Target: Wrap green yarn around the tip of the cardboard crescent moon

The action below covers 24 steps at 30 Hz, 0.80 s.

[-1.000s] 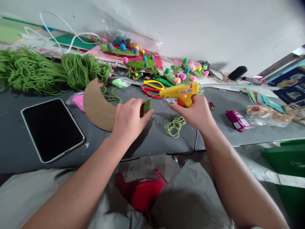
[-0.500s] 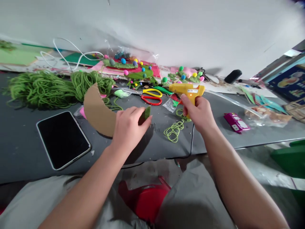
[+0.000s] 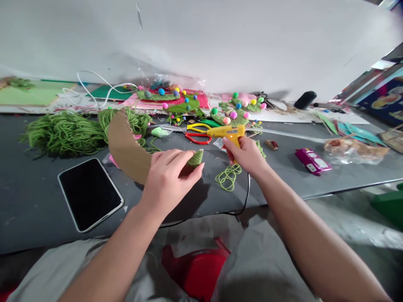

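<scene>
A crescent-shaped piece of cardboard (image 3: 127, 153) is gripped in my left hand (image 3: 168, 178), which covers its middle. Green yarn wraps the end (image 3: 197, 157) that pokes out past my fingers. My right hand (image 3: 247, 154) is closed round the handle of a yellow hot glue gun (image 3: 228, 132), whose orange light is lit. The gun's nozzle points left, above and to the right of the wrapped end and apart from it. A loose strand of green yarn (image 3: 227, 178) lies on the table below the gun. Behind the nozzle are scissors (image 3: 197, 138) with red and yellow handles.
On the left lie a big bundle of green yarn (image 3: 64, 134) and a tablet (image 3: 90, 195). Decorated green pieces with pom-poms (image 3: 162, 95) line the back by the wall. A purple packet (image 3: 312, 161) is on the right. The gun's black cord (image 3: 247, 197) hangs over the table's front edge.
My right hand has brought the glue gun left and down, nearer the wrapped end. My left hand still holds the cardboard, its yarn-wrapped tip now turned more into view. The camera view has shifted slightly.
</scene>
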{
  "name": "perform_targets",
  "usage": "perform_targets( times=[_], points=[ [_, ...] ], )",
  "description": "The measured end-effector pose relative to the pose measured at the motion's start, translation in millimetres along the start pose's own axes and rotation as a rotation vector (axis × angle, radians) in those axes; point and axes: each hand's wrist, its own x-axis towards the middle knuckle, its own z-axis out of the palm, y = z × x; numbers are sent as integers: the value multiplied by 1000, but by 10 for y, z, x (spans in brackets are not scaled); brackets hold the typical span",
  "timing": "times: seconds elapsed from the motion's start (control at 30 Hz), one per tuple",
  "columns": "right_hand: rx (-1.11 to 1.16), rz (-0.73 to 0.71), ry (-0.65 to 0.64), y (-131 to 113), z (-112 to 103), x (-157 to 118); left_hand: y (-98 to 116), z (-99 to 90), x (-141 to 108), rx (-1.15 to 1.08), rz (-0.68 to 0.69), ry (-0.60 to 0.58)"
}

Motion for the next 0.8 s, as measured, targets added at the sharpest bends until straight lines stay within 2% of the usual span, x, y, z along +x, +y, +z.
perform_targets(
  times=[0.1, 0.27, 0.4, 0.6, 0.7, 0.8],
  points=[
    [-44, 39, -37, 62, 123, 90, 5, 7, -6, -8, 3, -8],
    [37, 72, -57, 168, 269, 197, -27, 39, -29, -19, -14, -90],
    [166, 61, -34, 228, 304, 251, -44, 77, -55, -39, -21, -120],
    [242, 94, -18, 190, 301, 289, 14, 137, -111, -70, -61, -256],
    [103, 123, -27, 200, 265, 290, 46, 169, -124, -77, -96, -314],
    [-187, 70, 3, 227, 187, 285, 54, 194, -133, -72, -139, -367]
  ],
)
